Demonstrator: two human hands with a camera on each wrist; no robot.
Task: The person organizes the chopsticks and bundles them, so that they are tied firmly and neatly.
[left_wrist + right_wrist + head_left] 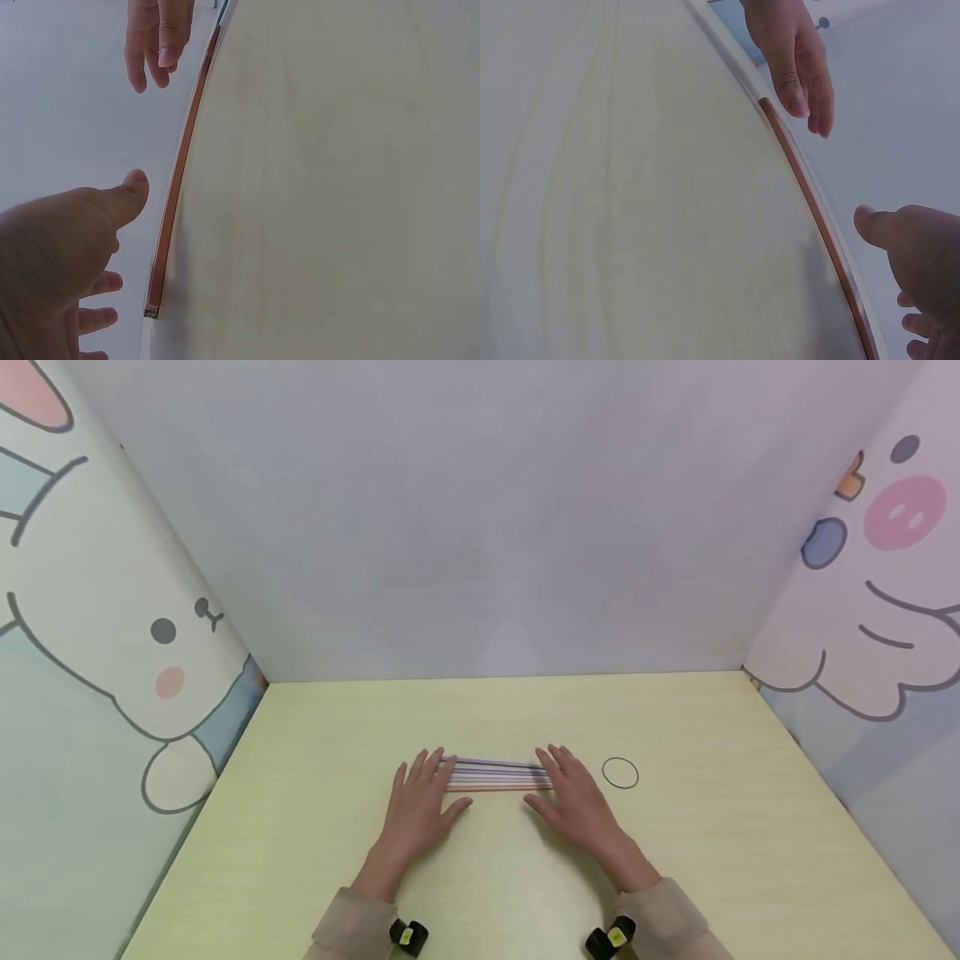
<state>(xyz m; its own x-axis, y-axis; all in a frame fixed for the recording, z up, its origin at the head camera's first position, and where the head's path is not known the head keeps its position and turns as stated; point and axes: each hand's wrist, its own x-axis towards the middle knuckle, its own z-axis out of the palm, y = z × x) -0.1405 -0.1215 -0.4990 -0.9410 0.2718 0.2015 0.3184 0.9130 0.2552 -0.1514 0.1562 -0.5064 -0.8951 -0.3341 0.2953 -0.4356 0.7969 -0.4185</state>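
Observation:
Several thin, straight sticks lie side by side across the table, pale and purplish ones farther off and a reddish one nearest. My left hand is spread with straight fingers over their left end. At the right end, my right hand is likewise spread, its fingertips overlapping the sticks. Both thumbs point inward, apart from each other. Seen edge-on in the left wrist view, the nearest stick is reddish-brown. The same stick shows low against the tabletop in the right wrist view. The sticks' outer ends are hidden by my hands.
A thin dark ring lies on the table to the right of my right hand. The pale yellow table meets a grey wall at its back edge, and panels with cartoon animals stand at both sides.

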